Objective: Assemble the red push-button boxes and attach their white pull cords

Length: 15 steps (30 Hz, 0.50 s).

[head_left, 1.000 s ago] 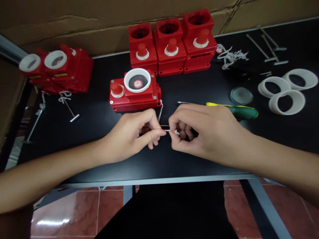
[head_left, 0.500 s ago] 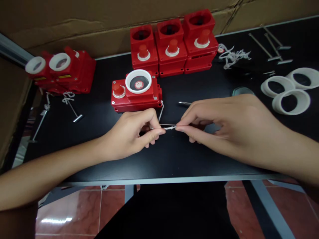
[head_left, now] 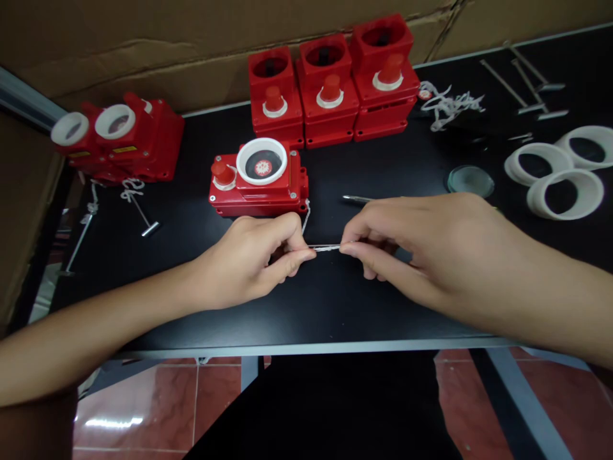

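Between my hands a short stretch of white cord (head_left: pixel 327 248) is drawn taut, with a thin line running alongside it. My left hand (head_left: pixel 268 255) pinches its left end between thumb and forefinger. The thumb and forefinger of my right hand (head_left: pixel 407 249) grip the other end. Cord also runs up from behind my left fingers to the right side of a red box (head_left: pixel 258 206), which has a white ring (head_left: pixel 242 156) round a dark disc and a red knob (head_left: pixel 223 172). A slim metal tool tip (head_left: pixel 355 199) pokes out behind my right hand.
Several red housings (head_left: pixel 330 121) stand at the back, with more red boxes (head_left: pixel 163 140) at left. Metal T-shaped rods (head_left: pixel 527 96) and bundled white cord (head_left: pixel 447 105) lie at back right. White rings (head_left: pixel 532 199) and clear glass discs (head_left: pixel 472 181) rest nearer my right hand.
The cord between my fingertips is pulled a little longer and straighter, the right hand having shifted slightly right. Both pinches stay closed. The view has moved slightly, uncovering more of the glass disc.
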Each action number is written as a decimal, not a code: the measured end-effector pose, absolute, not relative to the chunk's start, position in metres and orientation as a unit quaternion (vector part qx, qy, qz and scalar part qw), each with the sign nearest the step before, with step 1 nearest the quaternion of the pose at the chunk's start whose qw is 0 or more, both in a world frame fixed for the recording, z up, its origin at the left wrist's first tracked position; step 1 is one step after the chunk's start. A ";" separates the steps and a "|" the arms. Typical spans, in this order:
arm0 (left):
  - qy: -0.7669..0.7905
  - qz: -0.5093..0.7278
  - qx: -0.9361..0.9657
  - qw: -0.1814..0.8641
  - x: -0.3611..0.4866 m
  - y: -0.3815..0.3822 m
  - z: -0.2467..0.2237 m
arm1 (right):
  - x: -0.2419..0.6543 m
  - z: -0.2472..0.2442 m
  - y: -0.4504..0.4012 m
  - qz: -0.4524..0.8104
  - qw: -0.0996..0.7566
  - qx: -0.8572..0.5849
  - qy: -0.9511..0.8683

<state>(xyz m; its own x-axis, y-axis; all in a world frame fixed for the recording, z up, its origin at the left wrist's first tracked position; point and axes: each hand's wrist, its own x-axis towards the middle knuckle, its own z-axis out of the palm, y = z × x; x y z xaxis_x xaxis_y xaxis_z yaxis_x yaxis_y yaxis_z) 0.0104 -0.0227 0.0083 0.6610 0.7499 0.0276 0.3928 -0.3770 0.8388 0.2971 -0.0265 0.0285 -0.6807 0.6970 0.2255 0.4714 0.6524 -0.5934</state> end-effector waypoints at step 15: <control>0.348 0.193 0.891 0.217 -0.006 -0.023 0.044 | 0.303 0.014 -0.008 0.180 0.194 -0.294 -0.919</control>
<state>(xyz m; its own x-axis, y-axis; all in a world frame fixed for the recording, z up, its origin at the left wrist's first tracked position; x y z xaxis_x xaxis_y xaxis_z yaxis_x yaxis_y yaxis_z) -0.0059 -0.0226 0.0441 0.6828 0.7048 0.1927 0.5377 -0.6632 0.5206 0.3026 -0.0085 0.0143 -0.7518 0.6098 0.2508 0.4704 0.7626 -0.4441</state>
